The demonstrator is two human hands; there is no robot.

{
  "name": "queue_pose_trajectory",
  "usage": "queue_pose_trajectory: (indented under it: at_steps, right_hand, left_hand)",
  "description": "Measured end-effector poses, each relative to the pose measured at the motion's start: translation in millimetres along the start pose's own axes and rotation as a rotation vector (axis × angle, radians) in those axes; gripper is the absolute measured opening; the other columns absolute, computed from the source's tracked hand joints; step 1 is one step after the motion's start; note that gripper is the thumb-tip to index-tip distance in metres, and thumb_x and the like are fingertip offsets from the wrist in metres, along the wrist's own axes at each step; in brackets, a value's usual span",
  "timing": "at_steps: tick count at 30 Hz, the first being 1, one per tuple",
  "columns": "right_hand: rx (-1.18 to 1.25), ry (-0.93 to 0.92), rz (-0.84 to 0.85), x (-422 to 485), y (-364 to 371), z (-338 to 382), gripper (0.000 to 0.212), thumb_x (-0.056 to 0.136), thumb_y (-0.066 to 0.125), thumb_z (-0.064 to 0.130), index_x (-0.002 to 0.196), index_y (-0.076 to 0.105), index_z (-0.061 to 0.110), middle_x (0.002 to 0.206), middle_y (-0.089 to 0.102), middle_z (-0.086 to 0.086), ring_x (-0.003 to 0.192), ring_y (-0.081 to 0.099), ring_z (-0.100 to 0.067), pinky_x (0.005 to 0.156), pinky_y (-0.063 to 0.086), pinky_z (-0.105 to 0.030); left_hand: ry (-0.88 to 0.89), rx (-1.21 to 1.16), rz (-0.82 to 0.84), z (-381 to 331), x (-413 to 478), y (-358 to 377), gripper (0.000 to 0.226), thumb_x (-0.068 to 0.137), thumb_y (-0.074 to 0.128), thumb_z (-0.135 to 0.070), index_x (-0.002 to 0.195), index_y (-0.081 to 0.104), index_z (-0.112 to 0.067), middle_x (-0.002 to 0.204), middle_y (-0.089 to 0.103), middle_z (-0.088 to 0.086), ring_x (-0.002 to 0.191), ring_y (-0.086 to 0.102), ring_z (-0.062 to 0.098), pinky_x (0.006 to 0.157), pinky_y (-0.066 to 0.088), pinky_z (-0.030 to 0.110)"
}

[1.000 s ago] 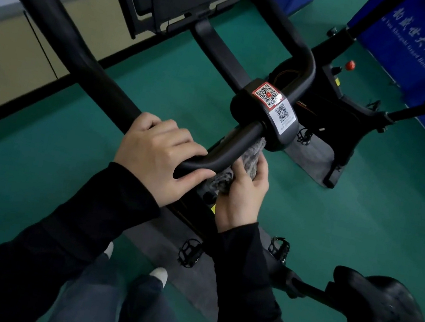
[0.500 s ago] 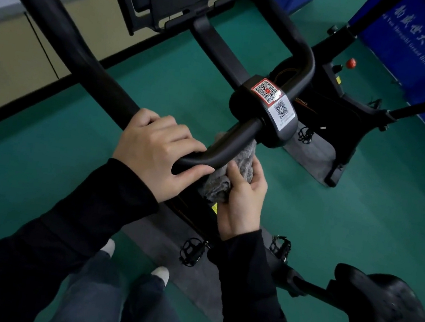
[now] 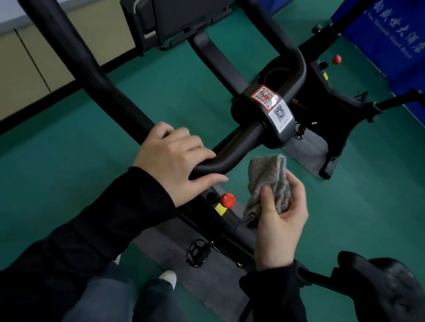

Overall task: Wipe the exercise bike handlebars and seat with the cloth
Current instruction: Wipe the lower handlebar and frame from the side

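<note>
Two bikes (image 3: pixel 83 57) (image 3: pixel 334 107), two hands (image 3: pixel 175 160) (image 3: pixel 279 224), one cloth (image 3: pixel 267 178)

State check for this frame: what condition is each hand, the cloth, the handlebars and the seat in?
left hand: gripping the handlebars at the bend.
right hand: holding the cloth, clear of the bike.
cloth: bunched, touching no bar.
handlebars: held by the left hand only.
seat: no hand or cloth on it.

I see a green floor (image 3: pixel 61 192) across my whole view, with a grey mat (image 3: pixel 203 279) lying on it near my feet. Farther off, a second bike (image 3: pixel 334 107) stands on another mat (image 3: pixel 307 151), with a red knob (image 3: pixel 336 59) on its frame. A blue banner (image 3: pixel 391 41) with white lettering stands just behind it. On the left is a beige wall (image 3: pixel 3 66) with black skirting (image 3: pixel 16 124).
</note>
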State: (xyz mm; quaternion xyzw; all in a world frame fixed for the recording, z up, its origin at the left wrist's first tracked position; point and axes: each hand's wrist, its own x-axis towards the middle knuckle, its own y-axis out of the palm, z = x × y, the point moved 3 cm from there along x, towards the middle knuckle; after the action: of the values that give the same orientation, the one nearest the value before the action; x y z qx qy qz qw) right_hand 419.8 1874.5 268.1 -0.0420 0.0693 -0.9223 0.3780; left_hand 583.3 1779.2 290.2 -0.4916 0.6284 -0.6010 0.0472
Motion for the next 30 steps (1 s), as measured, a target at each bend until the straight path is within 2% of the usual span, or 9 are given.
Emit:
queue_pose_trajectory:
  at_steps: [4, 6, 11, 14, 18, 23, 26, 28, 30]
  right_hand:
    - [-0.059, -0.046, -0.050, -7.0, 2.2, 15.9, 0.040, 0.088, 0.058, -0.003, 0.102, 0.056, 0.035, 0.114, 0.064, -0.003, 0.109, 0.061, -0.020, 0.097, 0.050, -0.048]
    - [-0.085, -0.071, -0.078, -12.3, 6.5, 22.2, 0.037, 0.088, 0.058, -0.003, 0.102, 0.057, 0.031, 0.112, 0.065, -0.004, 0.108, 0.061, -0.020, 0.096, 0.050, -0.046]
    - [-0.156, -0.108, -0.152, -27.9, 21.6, 36.4, 0.031, 0.086, 0.058, -0.005, 0.105, 0.057, 0.020, 0.100, 0.063, 0.011, 0.097, 0.061, -0.007, 0.090, 0.049, -0.027]
    - [-0.177, -0.140, -0.184, -37.4, 30.5, 44.0, 0.029, 0.086, 0.058, -0.004, 0.107, 0.057, 0.017, 0.100, 0.062, 0.008, 0.095, 0.059, -0.005, 0.086, 0.047, -0.019]
    - [-0.198, -0.190, -0.120, -45.9, 38.0, 48.8, 0.028, 0.087, 0.058, -0.002, 0.108, 0.056, 0.017, 0.098, 0.060, 0.016, 0.089, 0.057, 0.008, 0.083, 0.045, -0.011]
    - [-0.219, -0.242, 0.009, -49.3, 28.1, 44.1, 0.027, 0.086, 0.058, -0.002, 0.109, 0.059, 0.013, 0.097, 0.059, 0.020, 0.088, 0.056, 0.010, 0.083, 0.046, -0.015]
    - [-0.214, -0.278, 0.109, -51.8, 11.3, 38.0, 0.029, 0.085, 0.059, -0.002, 0.106, 0.058, 0.019, 0.096, 0.059, 0.021, 0.086, 0.056, 0.009, 0.081, 0.046, -0.015]
    - [-0.216, -0.289, 0.193, -54.6, -3.7, 33.8, 0.029, 0.086, 0.059, 0.000, 0.106, 0.058, 0.020, 0.097, 0.060, 0.020, 0.087, 0.058, 0.004, 0.082, 0.048, -0.021]
    - [-0.219, -0.302, 0.277, -59.0, -17.4, 29.3, 0.028, 0.086, 0.059, 0.001, 0.107, 0.058, 0.020, 0.097, 0.061, 0.018, 0.089, 0.059, -0.001, 0.084, 0.051, -0.029]
  left_hand:
    - [0.024, -0.094, 0.092, 1.6, -0.1, -9.9, 0.046, 0.085, 0.052, -0.052, 0.098, 0.073, -0.014, 0.081, 0.070, -0.001, 0.076, 0.064, 0.023, 0.076, 0.035, 0.034]
    - [0.056, -0.158, 0.127, 2.8, 0.2, -17.9, 0.044, 0.085, 0.053, -0.048, 0.103, 0.072, -0.012, 0.088, 0.069, 0.001, 0.079, 0.064, 0.025, 0.076, 0.041, 0.037]
    - [0.144, -0.297, 0.162, 4.6, -3.0, -38.8, 0.036, 0.085, 0.056, -0.037, 0.101, 0.071, -0.009, 0.087, 0.068, 0.003, 0.081, 0.063, 0.026, 0.072, 0.047, 0.037]
    - [0.191, -0.314, 0.210, 6.2, -11.6, -45.2, 0.034, 0.085, 0.056, -0.034, 0.100, 0.072, -0.008, 0.087, 0.069, 0.004, 0.081, 0.063, 0.027, 0.071, 0.048, 0.037]
    - [0.222, -0.268, 0.273, 12.6, -31.2, -47.8, 0.033, 0.086, 0.056, -0.031, 0.100, 0.072, -0.006, 0.088, 0.069, 0.006, 0.080, 0.064, 0.027, 0.069, 0.049, 0.037]
    - [0.104, -0.189, 0.366, 15.1, -67.8, -46.6, 0.039, 0.086, 0.050, -0.036, 0.098, 0.072, -0.006, 0.089, 0.071, 0.006, 0.080, 0.067, 0.026, 0.072, 0.051, 0.036]
    - [-0.016, -0.127, 0.373, 10.6, -96.3, -39.0, 0.032, 0.084, 0.063, -0.032, 0.098, 0.072, -0.005, 0.090, 0.072, 0.008, 0.081, 0.068, 0.027, 0.074, 0.050, 0.037]
    - [-0.122, -0.098, 0.371, 3.2, -118.8, -32.3, 0.031, 0.082, 0.071, -0.027, 0.102, 0.071, -0.004, 0.094, 0.072, 0.010, 0.086, 0.068, 0.029, 0.078, 0.049, 0.040]
    - [-0.262, -0.093, 0.392, -5.8, -144.3, -26.0, 0.037, 0.084, 0.069, -0.031, 0.111, 0.068, -0.006, 0.107, 0.069, 0.010, 0.099, 0.064, 0.029, 0.086, 0.046, 0.041]
